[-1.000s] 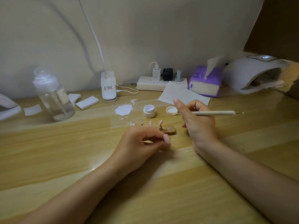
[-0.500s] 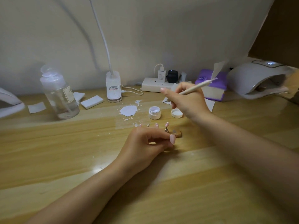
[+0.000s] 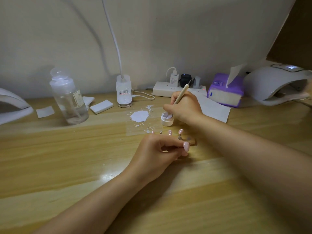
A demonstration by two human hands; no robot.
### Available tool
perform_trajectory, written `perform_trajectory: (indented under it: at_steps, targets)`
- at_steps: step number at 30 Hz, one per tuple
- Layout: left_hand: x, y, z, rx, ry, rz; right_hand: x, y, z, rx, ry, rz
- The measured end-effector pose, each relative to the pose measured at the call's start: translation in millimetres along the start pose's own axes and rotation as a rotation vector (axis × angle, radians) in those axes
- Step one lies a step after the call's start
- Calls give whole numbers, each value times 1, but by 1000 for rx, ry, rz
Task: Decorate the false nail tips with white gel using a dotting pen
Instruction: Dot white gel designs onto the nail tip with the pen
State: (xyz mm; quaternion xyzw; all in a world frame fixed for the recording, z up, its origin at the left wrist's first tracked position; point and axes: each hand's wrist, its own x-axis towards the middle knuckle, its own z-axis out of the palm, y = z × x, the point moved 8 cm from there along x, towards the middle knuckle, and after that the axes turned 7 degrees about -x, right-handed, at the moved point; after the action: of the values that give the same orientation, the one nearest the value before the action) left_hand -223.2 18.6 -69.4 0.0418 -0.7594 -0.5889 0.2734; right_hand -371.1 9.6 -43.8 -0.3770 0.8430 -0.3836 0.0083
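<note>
Loading step: my right hand (image 3: 185,108) pinches the slim beige dotting pen (image 3: 181,92), tip in the small white gel pot (image 3: 167,118); next I need a steady carry to the pink false nail tips (image 3: 180,131), which my left hand (image 3: 160,149) braces, curled at their stand.

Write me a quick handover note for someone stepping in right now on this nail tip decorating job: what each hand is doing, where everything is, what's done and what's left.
Right hand grips the dotting pen, tip lowered into the open white gel jar.
Left hand rests on the table, fingers curled at the wooden nail tip stand; whether it grips the stand is hidden.
Pink nail tips stand on holders just beyond the left hand.
Done: jar opened, pen at the gel.
Left: carry gel to the tips and dot them; whether any tip has white yet is too small to tell.
A white gel smear lies left of the jar.
</note>
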Motion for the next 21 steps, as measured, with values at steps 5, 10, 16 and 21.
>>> perform_trajectory:
  at_steps: [5, 10, 16, 21]
  targets:
    - [0, -1, 0, -9, 3, -17, 2, -4, -1, -9, 8, -22]
    - [0, -1, 0, -3, 4, -10, 1, -4, 2, -20, -11, -27]
    - [0, 0, 0, 15, -1, -10, -1, -4, -1, -28, -4, -36]
    - [0, 1, 0, 29, 9, -25, -3, -4, -2, -19, -11, -43]
